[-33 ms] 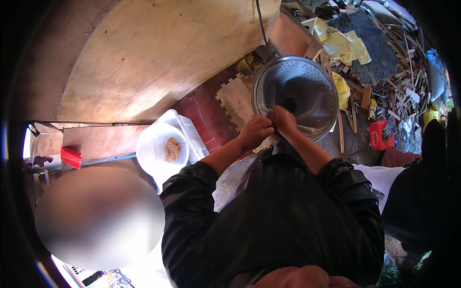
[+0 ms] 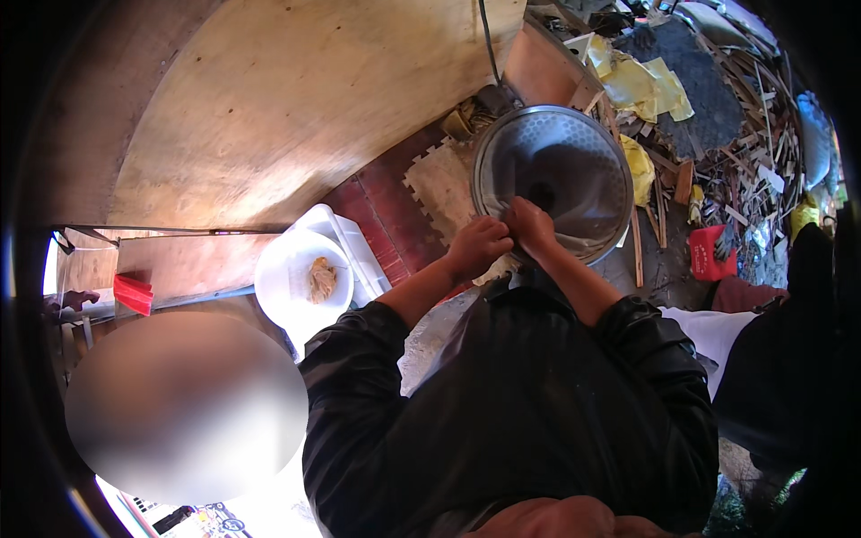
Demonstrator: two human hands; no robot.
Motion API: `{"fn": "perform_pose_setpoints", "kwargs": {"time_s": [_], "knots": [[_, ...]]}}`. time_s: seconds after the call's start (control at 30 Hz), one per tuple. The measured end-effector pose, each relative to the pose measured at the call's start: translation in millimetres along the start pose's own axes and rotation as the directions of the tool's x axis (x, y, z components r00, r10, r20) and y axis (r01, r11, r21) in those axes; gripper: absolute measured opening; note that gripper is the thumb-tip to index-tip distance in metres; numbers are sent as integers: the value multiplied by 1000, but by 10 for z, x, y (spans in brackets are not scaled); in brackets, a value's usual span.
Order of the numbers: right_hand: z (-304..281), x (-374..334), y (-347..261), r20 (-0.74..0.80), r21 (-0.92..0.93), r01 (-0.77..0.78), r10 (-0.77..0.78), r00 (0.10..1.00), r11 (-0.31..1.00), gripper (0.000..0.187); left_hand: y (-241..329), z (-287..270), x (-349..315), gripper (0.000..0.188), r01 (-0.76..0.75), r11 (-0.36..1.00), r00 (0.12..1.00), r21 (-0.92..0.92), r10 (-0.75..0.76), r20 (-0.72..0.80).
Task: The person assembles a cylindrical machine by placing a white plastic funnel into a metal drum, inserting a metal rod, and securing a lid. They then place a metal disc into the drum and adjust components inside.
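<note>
A round metal drum (image 2: 583, 175) with a shiny rim and a dimpled wall stands in front of me, a dark hole low in its middle. At its near left edge my two hands come together. My left hand (image 2: 482, 247) is closed, its fingers curled just outside the rim. Beside it, my right hand (image 2: 531, 227) reaches over the rim with its fingers pinched together. What the fingertips hold is too small to make out. To the left, a white bowl (image 2: 273, 273) contains a clump of pale yellowish-brown stuff (image 2: 321, 280).
A white plastic tub (image 2: 359, 260) sits by the bowl. Plywood panelling (image 2: 296, 99) rises at the left. Wood scraps (image 2: 762, 170), yellow sheets (image 2: 641, 88) and a red container (image 2: 711, 253) lie to the right. A dark-clothed person (image 2: 789, 359) is at the right edge.
</note>
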State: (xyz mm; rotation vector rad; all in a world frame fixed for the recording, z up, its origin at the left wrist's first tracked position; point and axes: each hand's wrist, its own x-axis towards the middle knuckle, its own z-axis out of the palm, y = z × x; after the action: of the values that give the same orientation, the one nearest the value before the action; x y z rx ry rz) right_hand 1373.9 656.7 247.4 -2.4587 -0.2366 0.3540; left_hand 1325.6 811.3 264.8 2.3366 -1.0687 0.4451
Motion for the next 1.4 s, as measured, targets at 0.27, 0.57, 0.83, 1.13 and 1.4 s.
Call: {"fn": "perform_pose_setpoints", "kwargs": {"time_s": [0.27,0.57,0.83,1.13,1.4], "knots": [[98,238,78,-168,168,59,-31,985,984,40,-16,38,-43,12,11,998,996,64,-17,84],[83,428,168,308,464,-91,-64,949,881,46,120,3,21,15,165,979,986,120,-166,-1],[75,504,295,379,628,-141,-143,914,765,38,114,26,-1,16,157,975,988,157,-157,-13],[-718,25,281,441,-7,155,-136,887,988,36,18,-33,54,15,76,984,997,163,-79,16],[-420,-201,801,396,-4,83,-74,915,997,23,247,222,130,17,162,979,982,-124,-147,119]]}}
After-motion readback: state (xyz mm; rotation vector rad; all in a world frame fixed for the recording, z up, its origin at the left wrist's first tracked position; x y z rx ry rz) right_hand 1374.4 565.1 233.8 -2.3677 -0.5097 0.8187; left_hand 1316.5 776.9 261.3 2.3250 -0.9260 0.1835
